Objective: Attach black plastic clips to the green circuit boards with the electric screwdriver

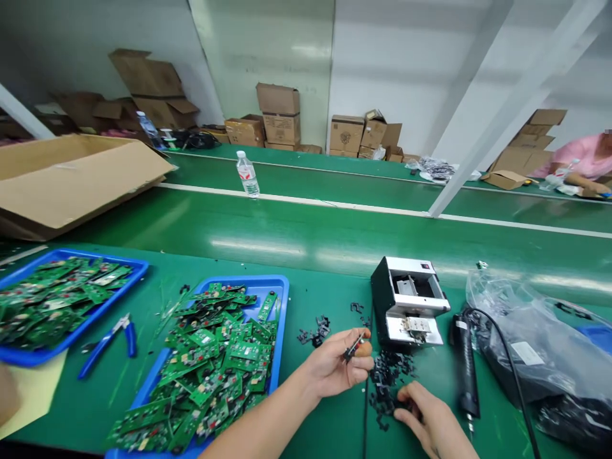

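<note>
My left hand is closed, with a small circuit board pinched edge-on between thumb and fingers. To its right, my right hand is low over a loose pile of small black plastic parts. Its thumb and forefinger are curled together around a black plastic part, mostly hidden by the fingers. Just behind the pile stands a black and silver bench machine. Left of my left hand, a blue tray is heaped with green circuit boards.
Another blue tray of boards and blue-handled pliers are at the left. A corded electric screwdriver and a plastic bag lie at right. A bottle stands behind. A person sits far right.
</note>
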A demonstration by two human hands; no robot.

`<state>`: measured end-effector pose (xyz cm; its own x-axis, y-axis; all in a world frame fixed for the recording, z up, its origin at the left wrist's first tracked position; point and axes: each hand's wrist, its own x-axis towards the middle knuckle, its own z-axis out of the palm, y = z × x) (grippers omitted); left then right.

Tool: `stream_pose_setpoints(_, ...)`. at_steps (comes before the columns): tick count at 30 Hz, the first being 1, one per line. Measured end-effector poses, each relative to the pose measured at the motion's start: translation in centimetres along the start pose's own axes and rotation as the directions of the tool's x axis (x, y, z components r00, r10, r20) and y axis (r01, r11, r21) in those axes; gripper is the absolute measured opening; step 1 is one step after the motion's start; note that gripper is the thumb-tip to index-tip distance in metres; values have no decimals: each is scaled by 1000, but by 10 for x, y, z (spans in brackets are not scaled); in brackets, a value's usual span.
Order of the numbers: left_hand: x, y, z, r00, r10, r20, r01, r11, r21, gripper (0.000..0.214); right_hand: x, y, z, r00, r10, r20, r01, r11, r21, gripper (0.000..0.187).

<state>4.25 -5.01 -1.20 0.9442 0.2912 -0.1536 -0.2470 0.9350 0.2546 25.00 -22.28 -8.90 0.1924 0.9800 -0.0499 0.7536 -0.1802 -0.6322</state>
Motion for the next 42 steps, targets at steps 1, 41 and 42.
stream_pose_setpoints(1, 0, 0, 1, 1000, 2, 25, -1, 999, -51, 27, 1, 4, 1, 1000, 9, -4, -9, 1000, 15, 4)
stream_pose_setpoints(41, -4, -30, 13, 982, 104, -160, 150, 106, 983, 23, 5, -60, -2, 875, 466, 128, -362, 456, 813, 43)
stream_pose_setpoints(42, -4, -29, 13, 982, 99, -160, 149, 114, 982, 23, 3, -58, -2, 878, 458, 137, -364, 452, 814, 42)
